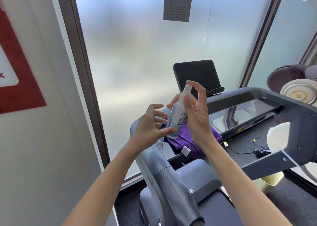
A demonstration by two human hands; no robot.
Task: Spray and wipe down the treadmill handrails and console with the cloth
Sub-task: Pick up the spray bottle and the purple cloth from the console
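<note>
Both my forearms are bare from the lower edge of the view up to the wrists; no sleeve, cuff or glove shows on either. My left hand carries no ring, watch or strap that I can see, and the wrist below it is plain. My right hand is likewise unadorned, its wrist bare. The fingernails I can make out on both are short and unpainted. No marks, bandages or jewellery appear anywhere along the arms.
</note>
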